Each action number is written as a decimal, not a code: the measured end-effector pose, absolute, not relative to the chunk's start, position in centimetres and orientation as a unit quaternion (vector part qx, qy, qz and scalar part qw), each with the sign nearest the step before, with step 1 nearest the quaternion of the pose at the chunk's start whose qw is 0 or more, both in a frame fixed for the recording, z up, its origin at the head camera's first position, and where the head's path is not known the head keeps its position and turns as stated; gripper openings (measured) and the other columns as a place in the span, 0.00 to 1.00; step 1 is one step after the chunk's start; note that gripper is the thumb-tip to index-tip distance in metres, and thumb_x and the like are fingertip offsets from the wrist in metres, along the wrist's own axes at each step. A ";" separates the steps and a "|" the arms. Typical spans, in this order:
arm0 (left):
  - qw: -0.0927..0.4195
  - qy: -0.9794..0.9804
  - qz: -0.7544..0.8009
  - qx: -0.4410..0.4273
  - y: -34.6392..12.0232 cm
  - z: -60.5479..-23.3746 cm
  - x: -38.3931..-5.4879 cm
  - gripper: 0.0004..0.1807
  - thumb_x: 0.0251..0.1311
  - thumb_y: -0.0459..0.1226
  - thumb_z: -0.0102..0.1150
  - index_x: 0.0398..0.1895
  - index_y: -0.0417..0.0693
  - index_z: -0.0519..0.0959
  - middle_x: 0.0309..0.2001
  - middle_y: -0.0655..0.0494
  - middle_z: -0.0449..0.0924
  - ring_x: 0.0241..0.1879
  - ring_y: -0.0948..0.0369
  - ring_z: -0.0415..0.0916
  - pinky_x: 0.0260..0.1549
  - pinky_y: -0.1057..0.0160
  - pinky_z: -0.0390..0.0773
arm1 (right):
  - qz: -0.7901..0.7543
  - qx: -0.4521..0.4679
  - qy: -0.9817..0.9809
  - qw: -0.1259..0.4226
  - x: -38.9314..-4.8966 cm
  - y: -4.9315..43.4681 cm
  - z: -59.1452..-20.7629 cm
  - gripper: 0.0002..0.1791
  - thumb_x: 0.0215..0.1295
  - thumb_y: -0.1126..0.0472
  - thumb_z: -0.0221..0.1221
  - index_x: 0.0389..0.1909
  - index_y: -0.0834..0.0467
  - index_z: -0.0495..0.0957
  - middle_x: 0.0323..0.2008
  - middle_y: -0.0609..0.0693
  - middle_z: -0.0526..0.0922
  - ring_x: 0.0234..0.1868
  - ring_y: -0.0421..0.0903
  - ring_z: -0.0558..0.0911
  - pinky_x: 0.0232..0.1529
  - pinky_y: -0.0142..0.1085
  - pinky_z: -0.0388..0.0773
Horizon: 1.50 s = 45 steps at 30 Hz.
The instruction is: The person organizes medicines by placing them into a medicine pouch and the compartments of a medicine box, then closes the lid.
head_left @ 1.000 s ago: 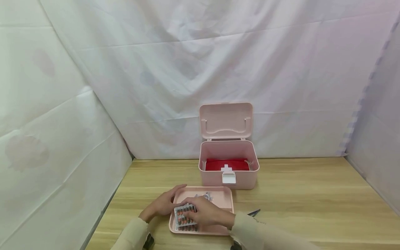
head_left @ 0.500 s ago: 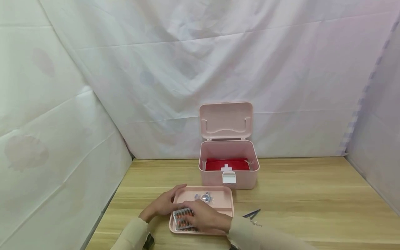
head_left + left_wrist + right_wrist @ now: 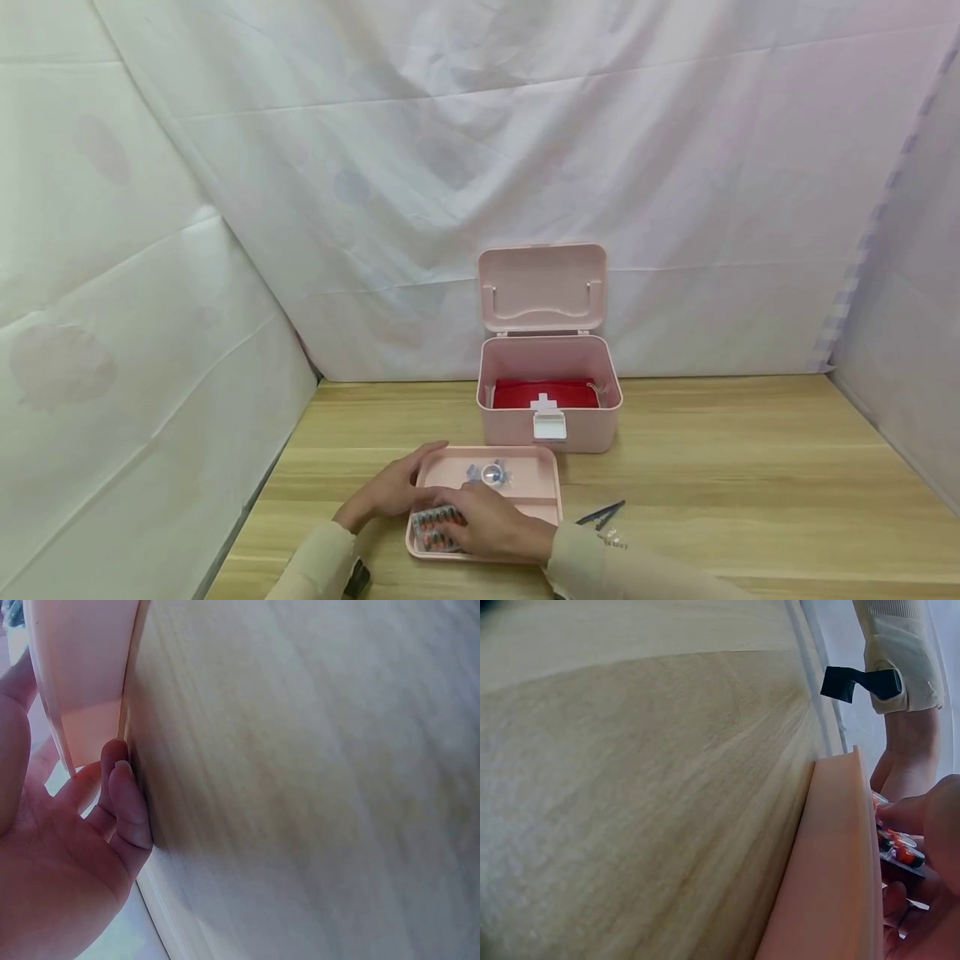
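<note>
My right hand [image 3: 493, 525] pinches a blister pack [image 3: 435, 528] of orange and dark capsules, low over the left part of a shallow pink tray [image 3: 536, 468]. In the right wrist view, thumb and fingers close on the edge of the capsule pack [image 3: 906, 853], just inside the tray wall [image 3: 832, 847]. My left hand [image 3: 390, 490] holds the tray's left side; the left wrist view has its fingers curled against the outer wall [image 3: 94, 660] and the rim. A small clear packet with a round white-and-blue piece [image 3: 492, 475] lies in the tray's far compartment. The right hand hides part of the near compartment.
Behind the tray stands a pink first-aid box [image 3: 510, 429], lid [image 3: 543, 287] raised, with a red pouch [image 3: 517, 394] inside. Dark tweezers [image 3: 602, 513] in a clear wrapper lie right of the tray, partly under the right sleeve. White cloth [image 3: 375, 208] hangs around the wooden table [image 3: 735, 467].
The blister pack in my right hand has shifted slightly left and down and tilted, covering the capsule strip seen beneath it earlier. The left hand stays put on the tray.
</note>
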<state>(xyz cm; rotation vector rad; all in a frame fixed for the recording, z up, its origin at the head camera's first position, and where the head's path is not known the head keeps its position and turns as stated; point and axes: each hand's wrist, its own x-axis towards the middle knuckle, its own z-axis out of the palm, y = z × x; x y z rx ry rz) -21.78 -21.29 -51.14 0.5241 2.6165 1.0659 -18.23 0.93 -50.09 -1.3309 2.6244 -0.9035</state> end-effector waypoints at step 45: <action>0.133 0.902 0.375 0.165 -20.9 -51.1 -21.6 0.44 0.57 0.53 0.68 0.75 0.57 0.60 0.66 0.41 0.71 0.63 0.41 0.70 0.61 0.34 0.65 | -0.347 -0.393 0.850 0.054 -19.3 9.0 -47.8 0.10 0.64 0.53 0.64 0.42 0.52 0.83 0.37 0.38 0.80 0.43 0.36 0.75 0.50 0.35 0.74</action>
